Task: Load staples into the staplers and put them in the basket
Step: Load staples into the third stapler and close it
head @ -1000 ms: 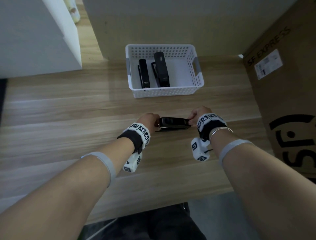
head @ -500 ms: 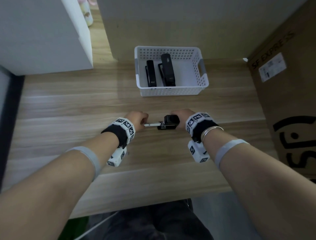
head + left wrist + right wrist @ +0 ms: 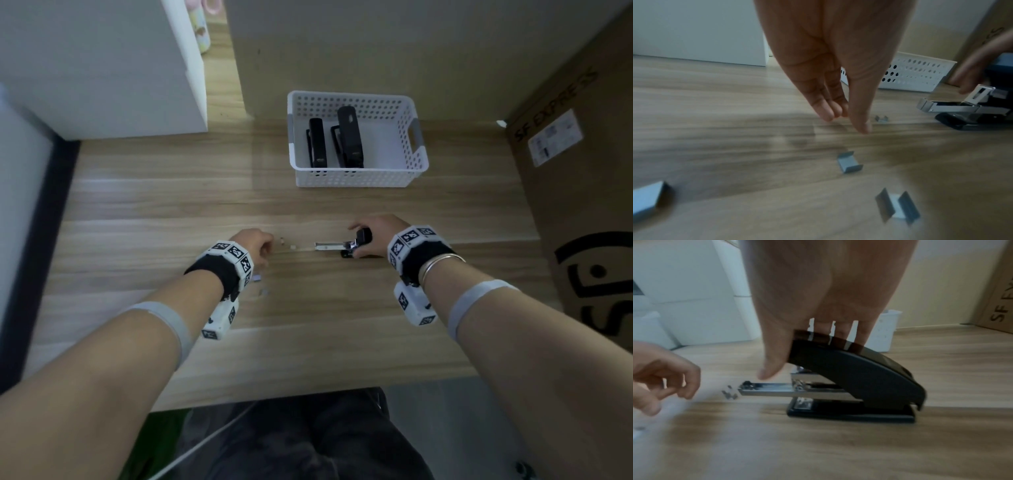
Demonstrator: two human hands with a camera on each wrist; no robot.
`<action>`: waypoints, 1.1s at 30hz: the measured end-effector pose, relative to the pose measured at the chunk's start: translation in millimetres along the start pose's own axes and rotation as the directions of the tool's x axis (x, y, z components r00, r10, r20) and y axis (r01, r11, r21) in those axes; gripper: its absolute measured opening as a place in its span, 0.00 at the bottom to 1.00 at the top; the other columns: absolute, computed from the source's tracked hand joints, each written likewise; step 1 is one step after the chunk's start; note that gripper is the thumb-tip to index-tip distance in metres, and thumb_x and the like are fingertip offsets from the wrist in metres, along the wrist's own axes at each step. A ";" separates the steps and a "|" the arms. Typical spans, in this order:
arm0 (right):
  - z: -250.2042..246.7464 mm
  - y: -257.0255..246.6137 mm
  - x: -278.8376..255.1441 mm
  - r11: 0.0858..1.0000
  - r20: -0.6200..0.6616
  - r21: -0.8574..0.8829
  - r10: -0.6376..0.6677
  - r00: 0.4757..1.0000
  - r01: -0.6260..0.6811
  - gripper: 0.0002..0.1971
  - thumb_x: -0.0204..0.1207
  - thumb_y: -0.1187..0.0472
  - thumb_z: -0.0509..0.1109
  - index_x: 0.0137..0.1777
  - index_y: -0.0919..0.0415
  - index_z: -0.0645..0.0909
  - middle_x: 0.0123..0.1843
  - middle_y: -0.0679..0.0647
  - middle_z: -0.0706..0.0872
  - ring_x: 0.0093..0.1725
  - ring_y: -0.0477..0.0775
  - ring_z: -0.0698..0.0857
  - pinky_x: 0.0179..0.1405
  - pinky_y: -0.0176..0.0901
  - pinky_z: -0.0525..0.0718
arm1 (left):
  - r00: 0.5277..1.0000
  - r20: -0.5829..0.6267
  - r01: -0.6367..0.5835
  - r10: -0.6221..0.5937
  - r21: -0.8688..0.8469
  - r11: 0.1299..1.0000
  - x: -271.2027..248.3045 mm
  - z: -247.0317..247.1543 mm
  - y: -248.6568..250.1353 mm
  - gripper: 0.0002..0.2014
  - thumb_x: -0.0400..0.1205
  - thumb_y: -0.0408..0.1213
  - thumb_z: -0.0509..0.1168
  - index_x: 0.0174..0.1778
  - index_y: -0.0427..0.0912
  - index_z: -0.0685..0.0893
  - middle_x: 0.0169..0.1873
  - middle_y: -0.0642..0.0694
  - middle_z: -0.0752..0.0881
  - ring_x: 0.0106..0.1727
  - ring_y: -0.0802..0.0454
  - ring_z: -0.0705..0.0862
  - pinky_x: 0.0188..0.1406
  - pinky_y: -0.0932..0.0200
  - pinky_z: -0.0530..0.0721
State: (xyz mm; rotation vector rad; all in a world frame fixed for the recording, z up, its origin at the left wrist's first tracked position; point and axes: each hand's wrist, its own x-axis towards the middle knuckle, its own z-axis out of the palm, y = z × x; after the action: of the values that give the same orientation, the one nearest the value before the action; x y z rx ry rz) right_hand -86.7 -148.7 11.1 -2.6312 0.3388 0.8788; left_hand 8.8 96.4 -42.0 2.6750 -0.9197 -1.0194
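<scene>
In the head view the right hand (image 3: 373, 234) has its grip on a black stapler (image 3: 358, 244) standing on the wooden tabletop (image 3: 171, 212), with the stapler's metal staple tray (image 3: 330, 245) slid out toward the left. The left hand (image 3: 255, 245) hovers well apart from the tray, fingers curled downward, and a few small staple pieces (image 3: 287, 244) lie on the wood between hand and tray. Farther back sits a white perforated basket (image 3: 356, 178) with two black staplers (image 3: 349, 140) lying side by side inside it, and a cardboard box (image 3: 582, 171) stands at the right edge. From the left wrist, the fingers (image 3: 826, 107) and thumb point down with their tips drawn close together just above the tabletop, nothing visible between them; a small staple strip (image 3: 881, 118) lies just beside the thumb tip, and three more strips (image 3: 850, 162) lie nearer the camera. The open stapler shows at the right edge. From the right wrist, the fingers rest over the top of the stapler's black cover (image 3: 855, 376) while the thumb (image 3: 772, 363) hangs down at its front, above the extended tray; the stapler's base sits flat on the tabletop. The left hand appears at the left, loosely curled and blurred, holding nothing that can be made out.
</scene>
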 end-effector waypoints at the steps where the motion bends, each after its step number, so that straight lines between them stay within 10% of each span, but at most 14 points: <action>1: -0.4 -6.5 -0.3 0.999 -0.009 0.037 -0.017 1.000 0.018 0.28 0.73 0.47 0.74 0.73 0.50 0.74 0.69 0.51 0.82 0.66 0.55 0.82 0.64 0.46 0.79 | 0.999 0.035 -0.002 0.001 0.025 1.000 -2.6 0.6 -0.3 0.16 0.72 0.32 0.73 0.55 0.35 0.82 0.56 0.39 0.86 0.56 0.43 0.83 0.57 0.56 0.79; 12: 22.4 -38.3 12.1 0.999 -0.125 -0.030 -0.029 0.992 0.025 0.15 0.80 0.50 0.65 0.64 0.50 0.82 0.62 0.49 0.87 0.61 0.54 0.84 0.60 0.44 0.80 | 0.997 0.072 0.000 -0.010 0.140 0.990 -13.5 17.1 -5.3 0.09 0.75 0.29 0.67 0.50 0.38 0.86 0.54 0.40 0.87 0.56 0.41 0.84 0.54 0.54 0.82; 22: 16.3 -57.4 15.7 0.988 -0.114 -0.067 -0.148 0.982 0.141 0.15 0.84 0.53 0.61 0.63 0.55 0.85 0.61 0.54 0.88 0.62 0.57 0.82 0.62 0.47 0.77 | 0.976 -0.181 -0.145 0.124 -0.107 0.984 0.1 1.8 36.4 0.09 0.78 0.29 0.63 0.53 0.37 0.80 0.51 0.38 0.88 0.51 0.41 0.85 0.52 0.56 0.80; 27: 14.3 -65.2 16.1 0.985 -0.083 -0.141 -0.113 0.990 0.100 0.18 0.83 0.46 0.60 0.63 0.52 0.85 0.42 0.52 0.80 0.65 0.59 0.76 0.63 0.48 0.71 | 0.951 -0.275 -0.188 0.138 -0.165 0.968 8.8 -7.6 59.4 0.10 0.77 0.36 0.69 0.51 0.35 0.84 0.49 0.36 0.90 0.51 0.39 0.87 0.52 0.53 0.82; 33: 13.6 -60.7 20.0 0.995 -0.083 -0.068 -0.072 0.994 0.067 0.13 0.79 0.49 0.66 0.58 0.51 0.88 0.58 0.54 0.88 0.66 0.58 0.80 0.70 0.52 0.74 | 0.941 -0.310 -0.200 0.134 -0.192 0.961 10.8 -7.9 64.8 0.07 0.74 0.31 0.70 0.45 0.32 0.82 0.44 0.34 0.88 0.47 0.38 0.85 0.41 0.57 0.74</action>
State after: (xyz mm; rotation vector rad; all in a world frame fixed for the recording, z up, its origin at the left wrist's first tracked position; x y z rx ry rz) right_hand -58.4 -90.3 3.6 -2.7287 0.2420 0.7695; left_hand -11.9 37.2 -20.9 2.4262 -0.8948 -0.6222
